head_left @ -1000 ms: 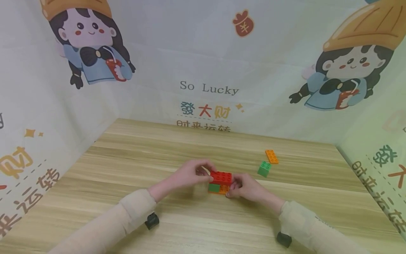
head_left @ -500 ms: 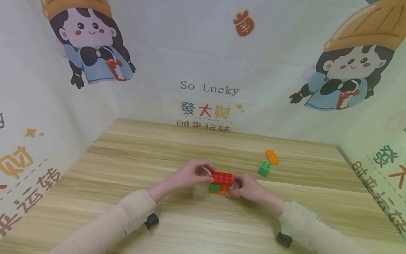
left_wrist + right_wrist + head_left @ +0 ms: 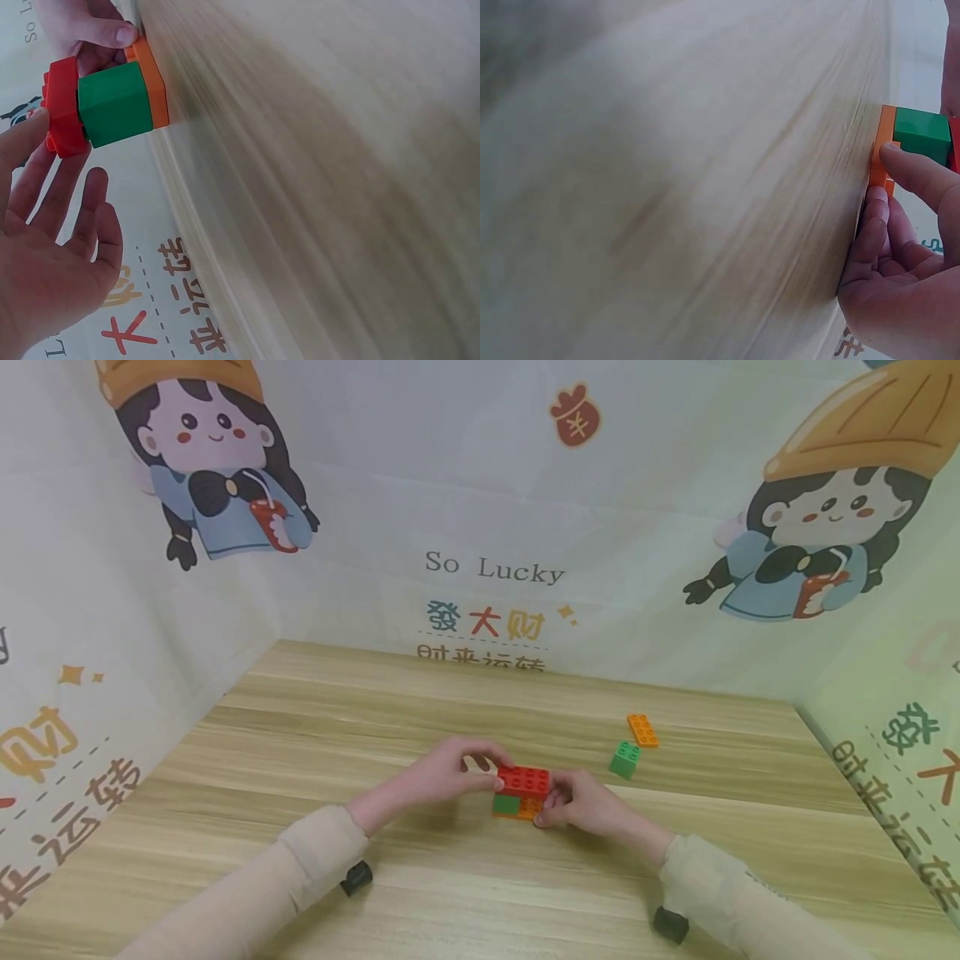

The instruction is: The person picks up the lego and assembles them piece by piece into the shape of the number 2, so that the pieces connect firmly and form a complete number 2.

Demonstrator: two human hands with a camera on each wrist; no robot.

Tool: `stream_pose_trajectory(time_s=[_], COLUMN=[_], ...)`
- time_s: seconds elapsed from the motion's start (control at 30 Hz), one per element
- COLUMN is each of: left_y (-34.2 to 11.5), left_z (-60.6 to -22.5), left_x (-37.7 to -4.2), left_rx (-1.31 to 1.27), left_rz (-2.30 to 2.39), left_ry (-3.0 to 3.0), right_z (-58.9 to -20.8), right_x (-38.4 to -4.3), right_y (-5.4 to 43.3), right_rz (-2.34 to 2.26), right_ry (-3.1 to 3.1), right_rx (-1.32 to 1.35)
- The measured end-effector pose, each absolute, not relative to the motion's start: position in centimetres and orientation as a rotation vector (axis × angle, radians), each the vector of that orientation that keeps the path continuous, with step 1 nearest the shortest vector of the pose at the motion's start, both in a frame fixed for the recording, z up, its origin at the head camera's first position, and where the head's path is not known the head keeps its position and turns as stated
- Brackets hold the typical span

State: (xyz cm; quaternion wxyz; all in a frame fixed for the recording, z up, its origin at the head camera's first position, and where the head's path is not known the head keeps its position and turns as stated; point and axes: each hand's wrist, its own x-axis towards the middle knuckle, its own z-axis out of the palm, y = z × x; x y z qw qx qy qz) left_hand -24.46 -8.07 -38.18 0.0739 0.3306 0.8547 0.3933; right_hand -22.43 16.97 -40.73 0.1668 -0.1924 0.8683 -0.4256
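Observation:
A red brick (image 3: 523, 782) with studs on top sits over a green block (image 3: 116, 105), which stands on one end of a thin orange brick (image 3: 881, 157). My left hand (image 3: 453, 770) pinches the red brick at its left end, thumb on the near side and fingers behind. The left wrist view has its other fingers loosely bent below. From the right, my right hand (image 3: 581, 806) grips the bare end of the orange brick, with the thumb (image 3: 911, 169) on its studded side. Between the red and orange bricks, the right end has a gap.
Behind and to the right, a loose green block (image 3: 624, 760) lies beside another thin orange brick (image 3: 642, 731) on the wooden table (image 3: 337, 718). Printed fabric walls (image 3: 360, 527) stand around the table's back and sides. Black wrist pieces (image 3: 357, 877) hang under both sleeves.

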Motion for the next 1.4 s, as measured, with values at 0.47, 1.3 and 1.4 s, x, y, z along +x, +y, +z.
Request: stream_pose_trajectory(time_s=[0.47, 1.3, 1.4], left_y=[-8.08, -7.99, -7.99], left_z=[-38.09, -37.49, -37.44], left_x=[-24.56, -24.69, -24.71], left_rx=[0.983, 1.024, 1.032], left_rz=[1.158, 1.068, 1.06], left_ry=[2.58, 2.564, 2.559], right_z=[-40.86, -40.82, -40.78], right_x=[-22.66, -22.7, -22.66], right_y=[17.14, 17.04, 17.02], right_rz=[-1.218, -1.215, -1.218], right_ry=[2.452, 2.452, 2.449], right_rx=[-0.561, -0.533, -0.537])
